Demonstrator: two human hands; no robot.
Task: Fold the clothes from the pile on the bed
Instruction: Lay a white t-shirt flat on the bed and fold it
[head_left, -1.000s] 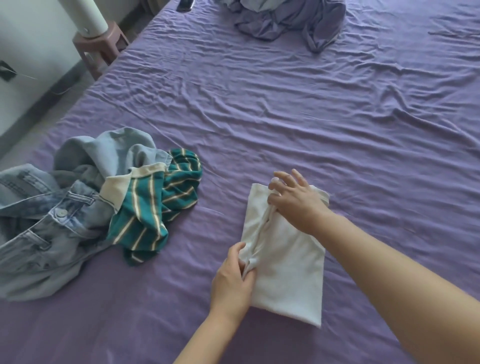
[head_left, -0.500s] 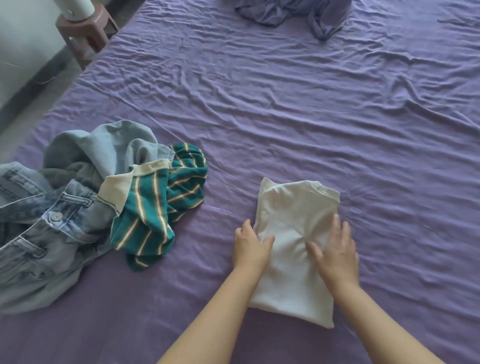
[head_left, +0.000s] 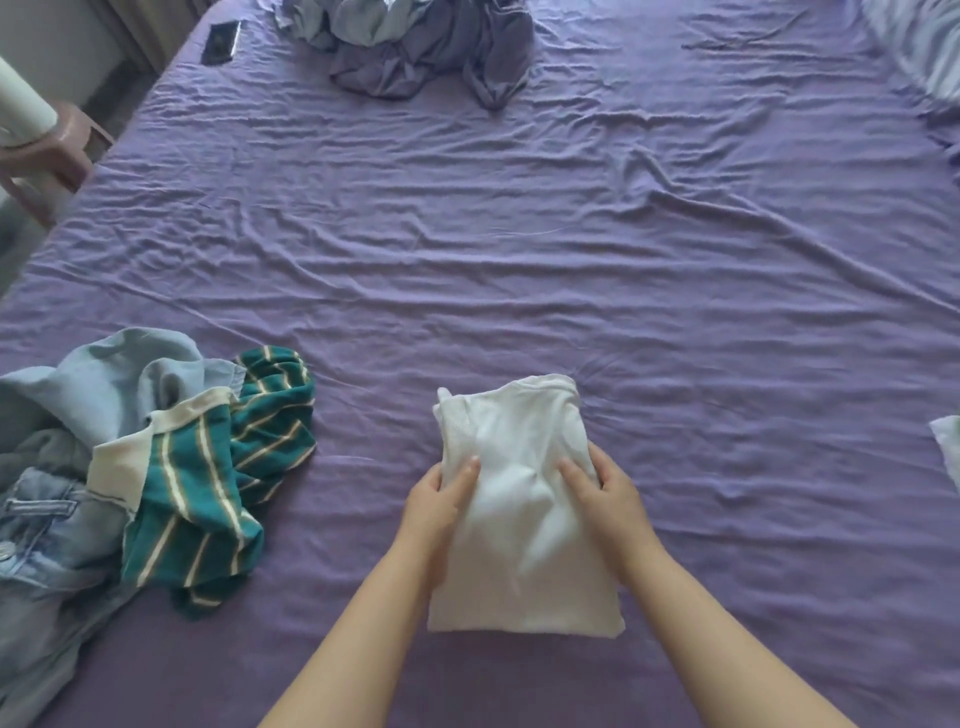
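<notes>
Both your hands shifted to the folded white shirt's (head_left: 519, 499) sides, left hand (head_left: 441, 504) and right hand (head_left: 605, 499) fingers curled gripping it, at 6 o'clock on the purple bed (head_left: 519, 249), clothes pile (head_left: 130, 467) at 9.

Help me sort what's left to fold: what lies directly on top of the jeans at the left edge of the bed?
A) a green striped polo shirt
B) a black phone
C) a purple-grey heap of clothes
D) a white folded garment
A: the green striped polo shirt with its cream collar drapes over the jeans, while the white folded garment sits apart between both hands.
</notes>
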